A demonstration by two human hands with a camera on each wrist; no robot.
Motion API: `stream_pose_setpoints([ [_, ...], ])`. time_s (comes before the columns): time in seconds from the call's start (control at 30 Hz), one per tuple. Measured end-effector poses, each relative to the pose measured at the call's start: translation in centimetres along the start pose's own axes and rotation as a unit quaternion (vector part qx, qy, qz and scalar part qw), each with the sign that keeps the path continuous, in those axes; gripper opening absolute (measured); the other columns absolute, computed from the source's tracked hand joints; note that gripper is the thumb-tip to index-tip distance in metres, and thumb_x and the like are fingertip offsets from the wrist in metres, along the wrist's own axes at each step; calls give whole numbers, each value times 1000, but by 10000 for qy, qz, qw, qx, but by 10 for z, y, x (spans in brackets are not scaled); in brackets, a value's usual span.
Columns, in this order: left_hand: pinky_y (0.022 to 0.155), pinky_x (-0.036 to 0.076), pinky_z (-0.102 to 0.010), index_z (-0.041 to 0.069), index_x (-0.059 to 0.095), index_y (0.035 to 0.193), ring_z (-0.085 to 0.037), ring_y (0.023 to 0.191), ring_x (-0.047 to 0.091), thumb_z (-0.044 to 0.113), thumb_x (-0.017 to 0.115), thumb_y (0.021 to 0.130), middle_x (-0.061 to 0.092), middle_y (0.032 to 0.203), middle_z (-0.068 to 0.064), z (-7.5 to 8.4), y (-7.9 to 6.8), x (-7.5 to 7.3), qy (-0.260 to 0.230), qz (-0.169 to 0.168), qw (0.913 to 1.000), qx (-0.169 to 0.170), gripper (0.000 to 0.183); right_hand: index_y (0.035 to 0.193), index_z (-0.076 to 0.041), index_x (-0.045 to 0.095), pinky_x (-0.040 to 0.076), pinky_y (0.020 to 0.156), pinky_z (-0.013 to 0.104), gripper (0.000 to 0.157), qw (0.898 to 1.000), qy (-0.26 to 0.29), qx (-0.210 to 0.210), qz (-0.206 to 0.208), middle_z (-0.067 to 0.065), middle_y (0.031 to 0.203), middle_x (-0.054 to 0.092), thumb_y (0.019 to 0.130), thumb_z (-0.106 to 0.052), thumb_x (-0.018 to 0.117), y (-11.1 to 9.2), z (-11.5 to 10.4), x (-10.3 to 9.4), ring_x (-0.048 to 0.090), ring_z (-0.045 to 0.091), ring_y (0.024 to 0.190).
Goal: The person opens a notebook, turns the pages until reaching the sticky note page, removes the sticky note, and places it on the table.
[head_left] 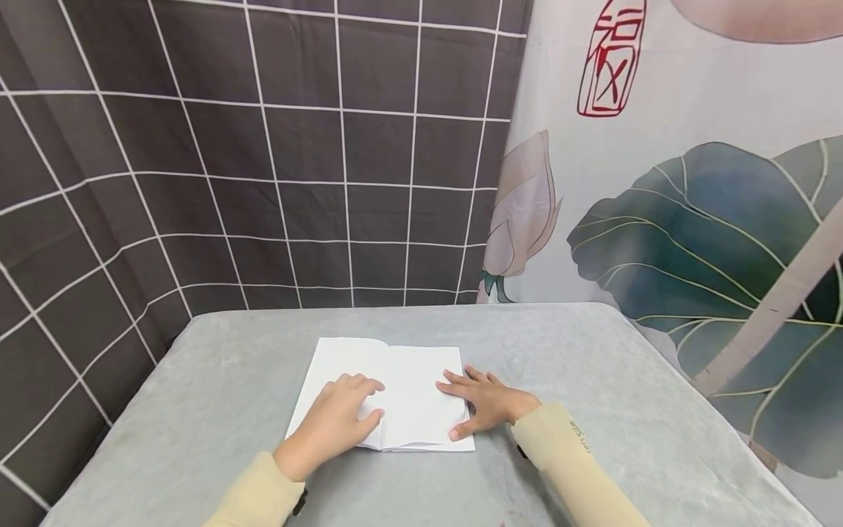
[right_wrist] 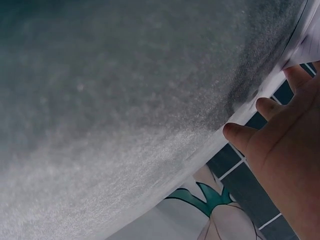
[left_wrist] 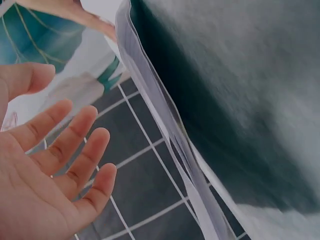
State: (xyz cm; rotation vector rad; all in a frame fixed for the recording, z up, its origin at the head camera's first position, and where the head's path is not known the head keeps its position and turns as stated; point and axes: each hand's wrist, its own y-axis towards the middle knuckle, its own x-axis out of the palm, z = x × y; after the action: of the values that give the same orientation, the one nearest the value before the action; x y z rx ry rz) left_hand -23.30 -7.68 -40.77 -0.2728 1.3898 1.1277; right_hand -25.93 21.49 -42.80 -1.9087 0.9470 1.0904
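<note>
An open book with blank white pages lies flat on the grey cloth-covered table, its spine running away from the person. Over the left page is my left hand, fingers loosely bent and nothing between them; in the left wrist view its palm and spread fingers show apart from the page edges. My right hand rests with spread fingers on the right page's outer edge, thumb near the lower right corner. In the right wrist view the fingertips meet the table and book edge.
The grey table extends on both sides of the book. Behind it hangs a dark curtain with white grid lines. To the right is a white cloth printed with lotus leaves and a red seal.
</note>
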Motion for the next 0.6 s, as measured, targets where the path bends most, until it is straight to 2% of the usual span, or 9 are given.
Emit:
stream_pose_setpoints([
  [0.2,70,45,-34,16,69,103,-15,80,58,26,73,77,66,90,3,11,4,13,438,89,9965,707,28,149,-23,35,8,113,64,89,10000,-44,45,18,2,160,23,75,-52,75,1,1,0,9,40,148],
  [0.47,73,42,-31,18,69,103,-13,82,55,37,73,79,66,93,4,29,8,27,882,-241,9892,1149,31,150,-20,33,10,113,64,91,9999,-129,43,45,1,160,23,76,-53,74,2,2,0,11,40,147],
  [0.6,73,42,-30,19,69,104,-13,82,55,43,73,78,65,93,5,36,10,33,1229,-345,9816,1420,36,150,-19,33,10,112,65,90,9998,-163,-16,62,2,160,24,77,-54,72,2,2,1,11,41,147],
])
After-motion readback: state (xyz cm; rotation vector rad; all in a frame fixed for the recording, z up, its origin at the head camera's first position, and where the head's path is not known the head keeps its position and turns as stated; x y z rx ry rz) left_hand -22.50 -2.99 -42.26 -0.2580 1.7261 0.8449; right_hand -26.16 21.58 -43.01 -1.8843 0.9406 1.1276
